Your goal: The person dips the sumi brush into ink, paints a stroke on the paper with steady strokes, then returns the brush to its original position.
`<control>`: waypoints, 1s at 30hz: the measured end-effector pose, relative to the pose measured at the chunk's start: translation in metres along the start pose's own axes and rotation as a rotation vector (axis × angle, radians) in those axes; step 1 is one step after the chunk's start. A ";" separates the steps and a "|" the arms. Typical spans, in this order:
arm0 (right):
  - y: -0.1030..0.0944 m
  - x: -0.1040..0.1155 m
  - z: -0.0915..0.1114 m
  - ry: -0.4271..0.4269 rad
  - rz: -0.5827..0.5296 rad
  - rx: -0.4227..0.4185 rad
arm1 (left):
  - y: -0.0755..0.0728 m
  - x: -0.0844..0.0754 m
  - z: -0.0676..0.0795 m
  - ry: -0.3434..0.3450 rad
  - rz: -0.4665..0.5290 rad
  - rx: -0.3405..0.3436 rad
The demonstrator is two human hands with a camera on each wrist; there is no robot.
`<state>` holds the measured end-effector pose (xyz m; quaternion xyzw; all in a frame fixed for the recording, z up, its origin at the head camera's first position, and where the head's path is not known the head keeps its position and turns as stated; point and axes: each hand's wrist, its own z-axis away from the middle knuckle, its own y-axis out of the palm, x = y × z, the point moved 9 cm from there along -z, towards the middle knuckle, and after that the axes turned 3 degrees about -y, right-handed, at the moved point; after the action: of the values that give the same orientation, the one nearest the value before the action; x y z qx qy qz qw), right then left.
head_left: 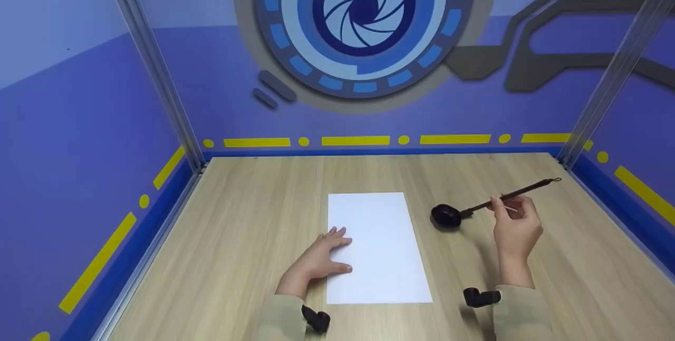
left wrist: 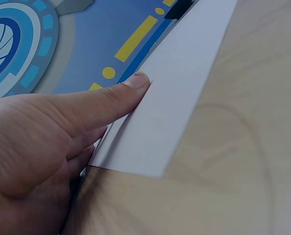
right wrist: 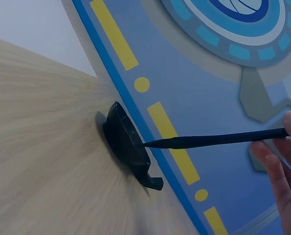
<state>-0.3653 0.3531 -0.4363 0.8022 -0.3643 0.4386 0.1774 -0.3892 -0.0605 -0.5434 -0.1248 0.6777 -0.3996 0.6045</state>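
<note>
A writing brush (head_left: 527, 189) with a dark handle and a hanging loop is pinched between the thumb and fingers of my right hand (head_left: 518, 227). Its dark tip reaches the opening of a small black ink dish (head_left: 445, 217), which has a short handle on its side. In the right wrist view the brush (right wrist: 209, 141) slants to the dish (right wrist: 123, 137); whether the tip touches the inside I cannot tell. My left hand (head_left: 319, 257) rests with fingers spread on the left edge of a white sheet of paper (head_left: 385, 251). Its thumb lies on the paper (left wrist: 169, 98) in the left wrist view.
The wooden table (head_left: 237, 225) carries the paper in the middle and the dish to its right. Blue printed panels (head_left: 200, 83) stand behind and at both sides, with metal posts (head_left: 158, 77) at the corners.
</note>
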 end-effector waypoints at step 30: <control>-0.014 -0.040 0.003 0.397 -0.525 -0.202 | 0.000 -0.001 0.000 0.008 -0.008 0.001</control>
<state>-0.3669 0.3779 -0.4714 0.7460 -0.1454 0.4870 0.4303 -0.3889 -0.0601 -0.5423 -0.1254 0.6793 -0.4030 0.6003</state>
